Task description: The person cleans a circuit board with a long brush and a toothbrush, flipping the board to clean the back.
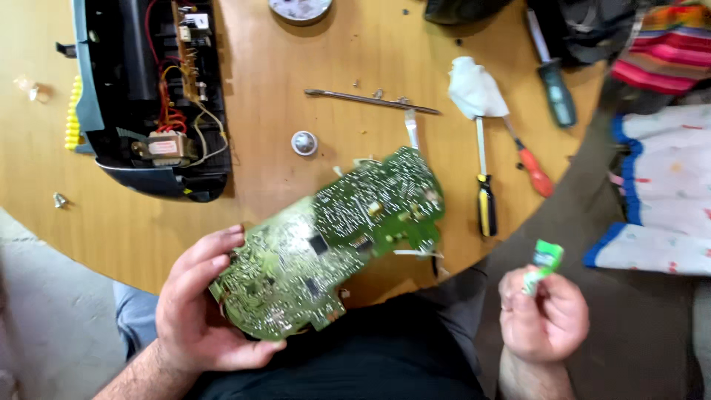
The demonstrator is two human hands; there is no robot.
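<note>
The left hand (196, 311) grips a green circuit board (333, 241) by its near end, fingers clamped on the edge; the board juts out over the round table's (296, 89) near rim. The right hand (543, 315), off the table above the lap, pinches a small green tube (544, 261) between closed fingers. Behind the board lie a silver knob (304, 143), a metal rod (370, 98) and an opened black casing (148, 96). Two screwdrivers (485, 200) and a white rag (474, 89) sit right, near the edge. Bare wood lies between casing and board.
</note>
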